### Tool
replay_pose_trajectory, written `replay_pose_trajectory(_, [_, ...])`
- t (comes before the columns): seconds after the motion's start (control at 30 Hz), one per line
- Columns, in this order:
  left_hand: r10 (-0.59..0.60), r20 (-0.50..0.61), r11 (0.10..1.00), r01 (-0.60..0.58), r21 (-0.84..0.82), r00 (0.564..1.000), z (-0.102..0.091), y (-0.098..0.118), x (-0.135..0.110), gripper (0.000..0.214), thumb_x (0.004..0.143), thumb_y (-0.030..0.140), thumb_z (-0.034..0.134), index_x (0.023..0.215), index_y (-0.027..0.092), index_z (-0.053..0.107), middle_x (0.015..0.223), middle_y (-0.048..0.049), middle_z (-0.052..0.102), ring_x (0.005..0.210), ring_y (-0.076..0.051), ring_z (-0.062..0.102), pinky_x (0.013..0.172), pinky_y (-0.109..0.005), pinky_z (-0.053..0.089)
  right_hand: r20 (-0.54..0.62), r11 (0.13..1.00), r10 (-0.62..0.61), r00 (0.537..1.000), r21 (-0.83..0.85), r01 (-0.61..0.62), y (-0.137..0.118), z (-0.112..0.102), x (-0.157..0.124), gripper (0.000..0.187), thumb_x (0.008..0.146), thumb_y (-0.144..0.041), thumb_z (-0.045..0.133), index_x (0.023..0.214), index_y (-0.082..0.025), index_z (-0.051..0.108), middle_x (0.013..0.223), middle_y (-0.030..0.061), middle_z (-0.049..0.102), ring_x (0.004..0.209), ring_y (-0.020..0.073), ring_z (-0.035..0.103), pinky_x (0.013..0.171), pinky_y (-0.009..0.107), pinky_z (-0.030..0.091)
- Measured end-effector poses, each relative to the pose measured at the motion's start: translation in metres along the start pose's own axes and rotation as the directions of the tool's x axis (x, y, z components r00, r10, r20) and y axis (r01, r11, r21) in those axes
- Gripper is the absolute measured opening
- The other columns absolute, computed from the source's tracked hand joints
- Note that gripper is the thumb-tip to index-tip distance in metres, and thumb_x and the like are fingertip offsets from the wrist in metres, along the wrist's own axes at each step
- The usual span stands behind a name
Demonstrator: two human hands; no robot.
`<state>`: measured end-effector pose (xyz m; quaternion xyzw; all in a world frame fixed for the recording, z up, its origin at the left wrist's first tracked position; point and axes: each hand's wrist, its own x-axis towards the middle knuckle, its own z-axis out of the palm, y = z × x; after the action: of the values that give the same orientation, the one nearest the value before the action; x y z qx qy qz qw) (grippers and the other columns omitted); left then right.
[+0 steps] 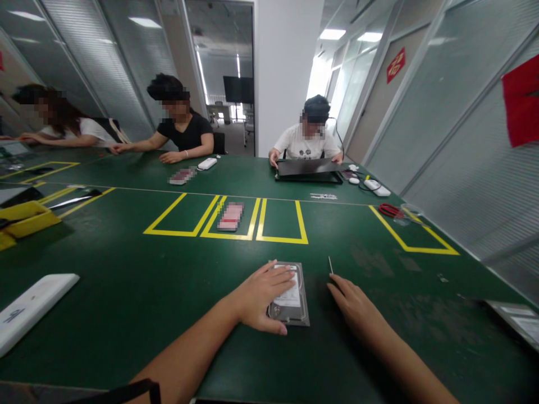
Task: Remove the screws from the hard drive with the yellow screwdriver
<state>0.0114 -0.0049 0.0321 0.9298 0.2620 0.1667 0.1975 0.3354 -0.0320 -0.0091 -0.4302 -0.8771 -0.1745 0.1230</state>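
Note:
A silver hard drive (pixel 297 306) with a white label lies flat on the green table in front of me. My left hand (pixel 265 294) rests over its left side, fingers stretched across the label and thumb by the near edge. To the right of the drive, apart from it, my right hand (pixel 349 297) is closed low over the table. A thin metal rod (pixel 330 265), like a screwdriver shaft, sticks out past its fingertips; the rest of it is hidden by the hand.
Yellow tape outlines (pixel 282 241) mark the table, one around a pink phone-like object (pixel 231 217). Red-handled scissors (pixel 391 211) lie far right. A white power bank (pixel 36 308) and a yellow bin (pixel 31 220) stand left. Another metal-cased item (pixel 516 320) sits right. Several people sit opposite, one holding a dark panel (pixel 309 167).

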Motion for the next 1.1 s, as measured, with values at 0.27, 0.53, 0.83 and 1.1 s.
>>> replay_pose_trajectory(0.27, [-0.014, 0.027, 0.999, 0.013, 0.046, 1.000, 0.006, 0.001, 0.002, 0.098, 0.073, 0.065, 0.070, 0.153, 0.019, 0.038, 0.159, -0.0139, 0.035, 0.148, -0.034, 0.031, 0.126, -0.053, 0.003, 0.046, 0.993, -0.092, 0.995, -0.069, 0.095, 0.004, -0.001, -0.004, 0.052, 0.079, 0.005, 0.038, 0.120, -0.009, 0.067, 0.130, 0.0219, 0.061, 0.111, 0.0286, 0.066, 0.086, 0.040, 0.061])
replay_pose_trajectory(0.53, [0.028, 0.016, 0.995, -0.029, 0.097, 0.999, 0.008, -0.003, 0.001, 0.096, 0.078, 0.069, 0.063, 0.153, 0.014, 0.038, 0.158, -0.0179, 0.035, 0.148, -0.034, 0.032, 0.125, -0.054, 0.005, 0.109, 0.993, -0.113, 0.988, -0.009, 0.115, -0.004, -0.005, 0.011, 0.056, 0.078, 0.005, 0.040, 0.127, -0.009, 0.063, 0.136, 0.0217, 0.057, 0.115, 0.0278, 0.064, 0.088, 0.039, 0.059])
replay_pose_trajectory(0.83, [0.070, 0.018, 0.990, -0.072, 0.122, 0.997, 0.010, -0.009, 0.001, 0.099, 0.080, 0.076, 0.055, 0.153, 0.011, 0.037, 0.157, -0.0197, 0.035, 0.147, -0.037, 0.033, 0.125, -0.057, 0.006, 0.173, 0.997, -0.081, 0.982, 0.025, 0.077, -0.008, -0.009, 0.020, 0.056, 0.079, 0.005, 0.045, 0.129, -0.014, 0.064, 0.139, 0.0209, 0.054, 0.118, 0.0301, 0.062, 0.090, 0.043, 0.058])
replay_pose_trajectory(1.1, [0.059, 0.036, 0.990, -0.063, 0.124, 0.998, 0.010, -0.008, 0.001, 0.101, 0.080, 0.077, 0.054, 0.155, 0.012, 0.033, 0.159, -0.0185, 0.032, 0.148, -0.036, 0.030, 0.125, -0.057, 0.005, 0.181, 0.990, 0.069, 0.981, 0.110, -0.090, 0.021, -0.007, -0.003, 0.072, 0.078, 0.006, 0.039, 0.140, -0.025, 0.057, 0.148, 0.0131, 0.048, 0.125, 0.0268, 0.057, 0.096, 0.042, 0.055])
